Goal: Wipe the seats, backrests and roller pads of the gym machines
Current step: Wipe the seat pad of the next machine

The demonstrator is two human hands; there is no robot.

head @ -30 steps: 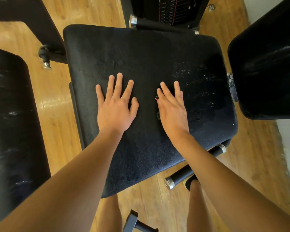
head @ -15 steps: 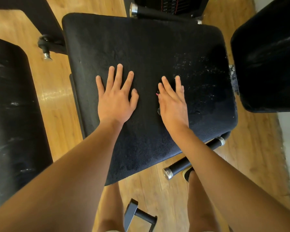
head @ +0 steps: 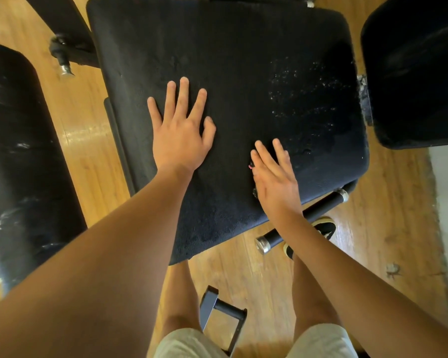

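- Both hands are on the black terry cloth [head: 212,218] spread over the square black padded seat [head: 326,174] mid-view
- cloth looks soft, light and floppy; I'd guess it bunches unless pinned under whole palms; the seat seems firm
- left hand [head: 179,140] splayed wide, palm flat on the cloth; right hand [head: 274,182] fingers straight, touching it near the seat's front edge, gripping nothing
- spray droplets [head: 303,94] on bare vinyl; probably slick
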